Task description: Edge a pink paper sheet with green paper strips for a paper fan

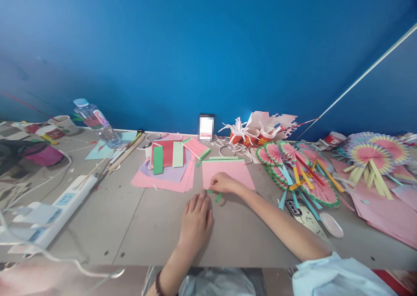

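Steadying pink paper (228,166), perhaps, with right hand (224,183) of unclear grip; resting left hand (197,213) flat at paper's seven o'clock.

On the clear plastic bottle (112,136) at the far left, we identify one label (100,118): reddish slanted script on a pale ground, beginning with a capital G and apparently spelling "Ganten". Owing to the small size, we treat the letters after the G as uncertain. On the red paper cup (266,137) at the far side, right of centre, we note yellowish printed marks, too small to read. On the red-and-white cup (335,138) at the far right, we note pale marks, likewise illegible. The display (206,128) at the far centre is pixelated, and we cannot read it.
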Demonstrator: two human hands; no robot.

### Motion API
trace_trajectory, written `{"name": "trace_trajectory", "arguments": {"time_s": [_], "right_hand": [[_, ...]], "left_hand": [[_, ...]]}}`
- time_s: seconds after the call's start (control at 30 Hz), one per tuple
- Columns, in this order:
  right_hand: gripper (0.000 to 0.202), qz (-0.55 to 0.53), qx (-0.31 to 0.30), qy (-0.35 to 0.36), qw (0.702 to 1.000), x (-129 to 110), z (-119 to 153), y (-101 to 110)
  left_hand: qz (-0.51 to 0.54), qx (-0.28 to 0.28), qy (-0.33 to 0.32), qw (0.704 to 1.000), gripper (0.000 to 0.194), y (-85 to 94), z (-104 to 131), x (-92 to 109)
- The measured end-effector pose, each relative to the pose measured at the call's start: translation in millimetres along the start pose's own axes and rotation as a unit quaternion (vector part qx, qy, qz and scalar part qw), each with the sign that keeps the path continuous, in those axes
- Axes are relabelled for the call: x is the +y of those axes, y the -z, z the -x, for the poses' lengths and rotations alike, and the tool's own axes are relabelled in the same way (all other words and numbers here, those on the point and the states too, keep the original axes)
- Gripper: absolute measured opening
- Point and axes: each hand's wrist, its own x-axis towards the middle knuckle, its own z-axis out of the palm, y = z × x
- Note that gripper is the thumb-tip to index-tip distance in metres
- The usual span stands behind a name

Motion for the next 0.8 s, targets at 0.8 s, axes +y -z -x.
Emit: {"name": "trace_trajectory", "arguments": {"time_s": [0.8], "right_hand": [[0.016, 0.02, -0.002, -0.005, 1.0, -0.2, -2.3, -1.5]], "left_hand": [[-0.007, 0.006, 0.008, 1.0, 0.036, 0.0, -0.9, 3.5]]}}
